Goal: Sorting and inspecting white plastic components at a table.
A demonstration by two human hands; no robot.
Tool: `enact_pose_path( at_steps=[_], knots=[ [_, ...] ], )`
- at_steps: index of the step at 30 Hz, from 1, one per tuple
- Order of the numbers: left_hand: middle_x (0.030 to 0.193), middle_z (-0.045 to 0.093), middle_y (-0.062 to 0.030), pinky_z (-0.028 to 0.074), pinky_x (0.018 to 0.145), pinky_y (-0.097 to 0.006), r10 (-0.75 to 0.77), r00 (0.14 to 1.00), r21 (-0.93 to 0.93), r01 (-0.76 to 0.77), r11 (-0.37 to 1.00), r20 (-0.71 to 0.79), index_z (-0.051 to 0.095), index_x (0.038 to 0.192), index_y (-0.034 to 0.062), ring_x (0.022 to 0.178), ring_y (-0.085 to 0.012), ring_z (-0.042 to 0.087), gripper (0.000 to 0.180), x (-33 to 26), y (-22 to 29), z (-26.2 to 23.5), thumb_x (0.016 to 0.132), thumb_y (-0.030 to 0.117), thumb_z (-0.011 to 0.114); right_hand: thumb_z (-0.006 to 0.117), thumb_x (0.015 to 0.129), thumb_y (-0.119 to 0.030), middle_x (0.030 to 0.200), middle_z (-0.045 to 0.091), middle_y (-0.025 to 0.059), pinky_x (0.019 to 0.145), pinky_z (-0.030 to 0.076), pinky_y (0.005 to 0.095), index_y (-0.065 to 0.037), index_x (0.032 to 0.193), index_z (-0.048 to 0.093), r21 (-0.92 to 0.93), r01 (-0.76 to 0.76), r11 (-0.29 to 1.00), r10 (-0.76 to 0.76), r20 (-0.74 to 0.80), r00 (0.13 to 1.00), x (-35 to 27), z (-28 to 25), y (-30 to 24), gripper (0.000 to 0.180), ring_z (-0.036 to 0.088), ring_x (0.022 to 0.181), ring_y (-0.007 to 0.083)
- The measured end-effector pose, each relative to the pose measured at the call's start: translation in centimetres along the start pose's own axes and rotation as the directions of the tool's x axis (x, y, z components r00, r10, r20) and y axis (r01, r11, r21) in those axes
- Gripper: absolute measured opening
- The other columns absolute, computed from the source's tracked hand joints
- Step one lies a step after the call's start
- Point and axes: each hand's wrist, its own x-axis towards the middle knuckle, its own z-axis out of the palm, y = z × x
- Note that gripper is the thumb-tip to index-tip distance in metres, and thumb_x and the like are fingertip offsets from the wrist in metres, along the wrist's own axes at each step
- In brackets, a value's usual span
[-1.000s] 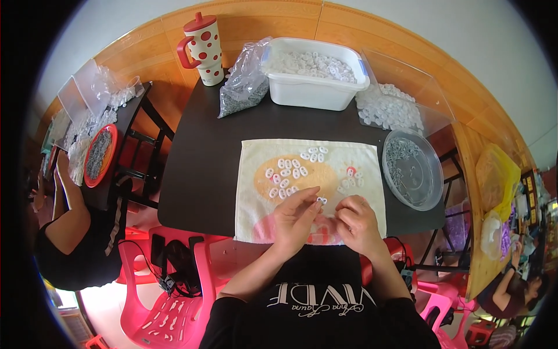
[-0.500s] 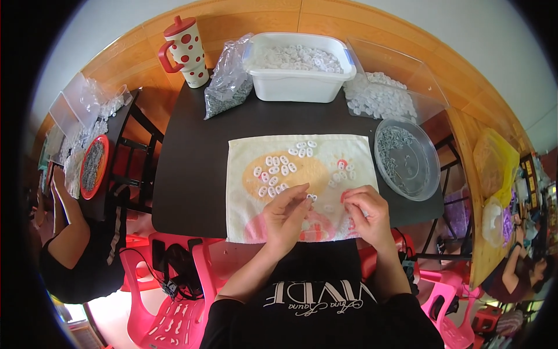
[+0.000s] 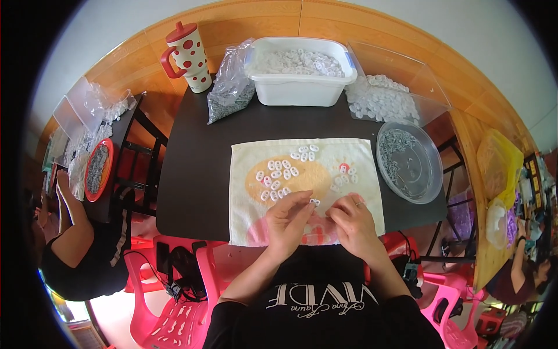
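Observation:
My left hand (image 3: 286,225) pinches a small white two-holed plastic piece (image 3: 314,202) between thumb and forefinger, above the towel. Close to its right, my right hand (image 3: 354,225) has its fingertips pressed together; whatever they hold is too small to make out. Several white two-holed pieces (image 3: 278,174) lie in a loose group on the towel's left half. Another small cluster of white pieces (image 3: 304,153) rests near the far edge, and paler, whitish pieces (image 3: 343,179) lie on the right. Beneath everything is a cream patterned towel (image 3: 244,203).
On the dark table (image 3: 186,174), a white tub (image 3: 296,90) of white parts stands at the back. Beside it are a bag of grey parts (image 3: 229,96), a spotted tumbler (image 3: 189,58) and a clear bin (image 3: 401,96). A round bowl (image 3: 427,174) holds small metal parts. A person (image 3: 81,250) sits left.
My right hand has moved left, closer to the piece in my left hand, and its fingers have drawn together. The whole view has shifted slightly.

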Motion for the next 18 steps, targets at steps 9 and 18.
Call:
enact_pose_path(
  at_steps=[9,18],
  knots=[
    [0.097,0.065,-0.0053,0.052,0.072,-0.022,0.089,0.995,0.038,-0.091,0.995,0.052,0.07,0.11,-0.0025,0.081,-0.0093,0.063,0.022,0.5,-0.3,-0.3,0.091,-0.01,0.06,0.058,0.081,0.013,0.089,0.057,0.0134,0.063,0.045,0.0294,0.001,0.106,0.064,0.179,-0.021,0.984,0.033,-0.065,0.997,-0.2,-0.1,1.3,0.028,0.06,0.074,0.0241],
    [0.101,0.062,-0.0059,0.051,0.072,-0.022,-0.053,0.991,-0.126,0.068,0.99,0.122,0.07,0.109,-0.0023,0.083,-0.0108,0.061,0.023,0.6,1.2,0.5,0.093,-0.009,0.056,0.058,0.089,0.011,0.096,0.06,0.0061,0.078,0.046,0.0239,0.008,0.105,0.064,0.883,-0.215,0.418,0.412,0.026,0.911,-1.0,0.8,1.0,0.017,0.057,0.086,0.0098]
  ],
)
